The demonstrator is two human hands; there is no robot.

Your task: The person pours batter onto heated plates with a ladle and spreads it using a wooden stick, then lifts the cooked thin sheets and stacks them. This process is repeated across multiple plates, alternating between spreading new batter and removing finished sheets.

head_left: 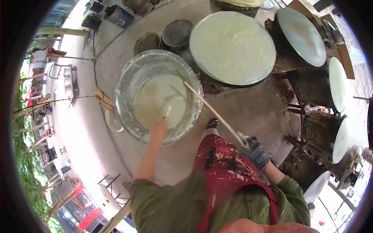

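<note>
Just beyond the fingertips of the left hand (160,125), a pool of pale batter (160,101) fills the bottom of a wide metal basin (124,83). The left hand reaches over the near rim and dips into the batter; a small pale utensil handle (168,112) rises right at the fingertips, but whether the fingers are clenched on it or merely touching it I cannot tell, since the hand is seen end-on.

The right hand (254,152), in a dark glove, is closed around the near end of a long thin stick (211,110). From that grip the stick slants up and away to the left, its far end resting over the basin's right rim above the batter.

Further out from the gloved hand, past the stick's tip, sits a large round steaming surface (233,46) covered with a thin whitish sheet. To the right of the grip, more round cloth-covered steamers (301,35) stand on dark stoves, curving around toward the person's right side. Beyond the basin, two smaller empty pots (176,33) sit on the concrete floor, touching or nearly so.

Below both hands, a red apron (223,167) spattered with pale batter hangs over an olive-green shirt. A dark shoe (212,123) shows between the basin and the apron.
</note>
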